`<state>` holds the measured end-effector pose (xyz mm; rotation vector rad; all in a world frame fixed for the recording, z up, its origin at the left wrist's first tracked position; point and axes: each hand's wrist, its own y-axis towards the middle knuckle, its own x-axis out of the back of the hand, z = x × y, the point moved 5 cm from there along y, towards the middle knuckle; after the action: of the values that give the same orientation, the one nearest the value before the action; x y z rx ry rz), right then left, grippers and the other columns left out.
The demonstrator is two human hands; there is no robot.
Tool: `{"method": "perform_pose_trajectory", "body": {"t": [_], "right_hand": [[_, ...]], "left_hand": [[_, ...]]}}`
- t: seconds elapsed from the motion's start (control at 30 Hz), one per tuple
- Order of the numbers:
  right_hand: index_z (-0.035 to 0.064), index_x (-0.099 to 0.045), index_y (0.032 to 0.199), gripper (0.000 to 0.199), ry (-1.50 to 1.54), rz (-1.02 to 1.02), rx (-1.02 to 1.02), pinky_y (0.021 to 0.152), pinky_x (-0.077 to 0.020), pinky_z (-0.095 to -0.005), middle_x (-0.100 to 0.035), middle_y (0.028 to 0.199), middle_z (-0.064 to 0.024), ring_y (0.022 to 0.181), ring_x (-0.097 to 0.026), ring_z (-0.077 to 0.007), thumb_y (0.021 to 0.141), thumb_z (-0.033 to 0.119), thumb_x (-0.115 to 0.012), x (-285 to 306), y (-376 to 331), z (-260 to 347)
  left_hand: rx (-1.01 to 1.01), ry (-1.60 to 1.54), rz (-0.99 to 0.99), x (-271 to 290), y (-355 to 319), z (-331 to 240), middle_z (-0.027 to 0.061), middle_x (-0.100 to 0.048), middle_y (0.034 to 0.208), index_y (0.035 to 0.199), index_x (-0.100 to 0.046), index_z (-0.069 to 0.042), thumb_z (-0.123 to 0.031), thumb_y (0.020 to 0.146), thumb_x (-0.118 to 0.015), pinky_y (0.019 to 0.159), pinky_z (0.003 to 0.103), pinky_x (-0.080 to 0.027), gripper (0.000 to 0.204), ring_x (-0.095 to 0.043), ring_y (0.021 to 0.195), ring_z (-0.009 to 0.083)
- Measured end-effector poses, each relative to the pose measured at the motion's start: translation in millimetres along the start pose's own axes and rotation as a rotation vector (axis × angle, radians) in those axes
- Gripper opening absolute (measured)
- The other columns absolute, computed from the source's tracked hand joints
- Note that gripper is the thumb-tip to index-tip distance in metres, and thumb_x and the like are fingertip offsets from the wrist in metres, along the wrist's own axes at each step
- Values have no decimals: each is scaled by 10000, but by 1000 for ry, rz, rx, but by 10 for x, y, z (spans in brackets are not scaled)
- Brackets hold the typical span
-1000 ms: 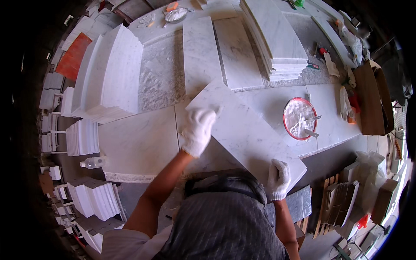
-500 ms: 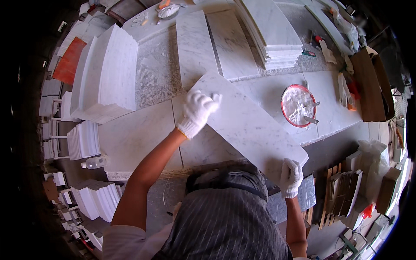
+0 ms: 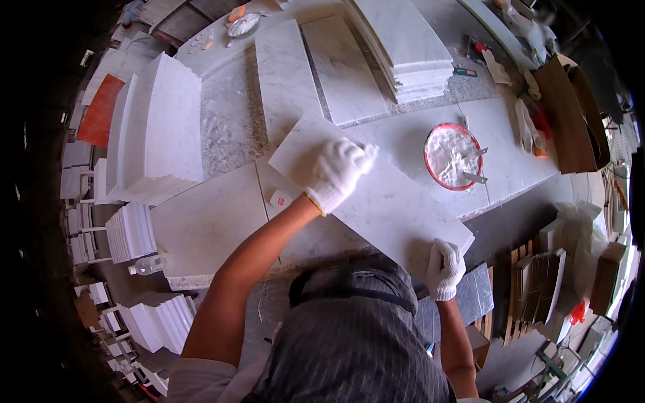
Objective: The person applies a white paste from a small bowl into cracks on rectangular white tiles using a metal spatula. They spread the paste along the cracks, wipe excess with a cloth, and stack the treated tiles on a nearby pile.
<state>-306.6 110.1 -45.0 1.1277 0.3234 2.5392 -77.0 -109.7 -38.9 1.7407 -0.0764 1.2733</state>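
Observation:
A long white marble slab (image 3: 396,201) with grey veins lies slantwise across the bench top, its near right end reaching past the bench's front edge. My left hand (image 3: 339,171), in a white knit glove, is closed over the slab's upper part; whatever its fingers hold, if anything, is hidden. At the near right end my right hand (image 3: 445,270), gloved too, grips the slab with its fingers curled at the edge. Beside my left wrist a small white piece with a red mark (image 3: 280,199) rests on the bench. Right of the slab stands a red-rimmed bowl of white paste (image 3: 451,158) with metal scrapers in it.
Two marble slabs (image 3: 289,77) lie farther back, near a stack of slabs (image 3: 420,50). Another tall stack (image 3: 164,121) stands at the left. A plastic bottle (image 3: 146,264) is at the bench's left end. On the right are a cardboard box (image 3: 568,121) and a white glove (image 3: 496,68).
My left hand has moved right across the slab, and the small white piece with the red mark now shows. My right hand stays at the slab's near end. The view has shifted slightly.

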Motion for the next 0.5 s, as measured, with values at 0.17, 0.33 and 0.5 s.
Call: {"method": "perform_pose_trajectory", "body": {"t": [0.17, 0.33, 0.5], "right_hand": [[28, -668, 985, 154, 5, -12, 3, 726, -537, -370, -680, 890, -148, 798, -683, -309, 849, -33, -634, 20, 19, 25], [46, -677, 957, 140, -5, -47, 7, 714, -543, -376, -678, 869, -141, 783, -681, -311, 836, -17, -645, 13, -17, 4], [47, -676, 976, 164, 1, 1, 22, 697, -539, -381, -680, 873, -144, 781, -680, -315, 835, -29, -640, 48, 46, 76]], "left_hand": [[109, 50, 136, 7, 116, 353, -28, -640, 668, 683, -675, -225, -203, 815, -717, 511, 358, -469, 140, -615, 662, 184], [65, 87, 11, 20, 147, 4, -22, -600, 570, 667, -663, -220, -203, 846, -683, 512, 346, -475, 180, -612, 585, 184], [96, 153, 224, -51, -20, 126, -17, -535, 512, 609, -653, -234, -207, 836, -717, 462, 316, -422, 237, -527, 527, 144]]}}
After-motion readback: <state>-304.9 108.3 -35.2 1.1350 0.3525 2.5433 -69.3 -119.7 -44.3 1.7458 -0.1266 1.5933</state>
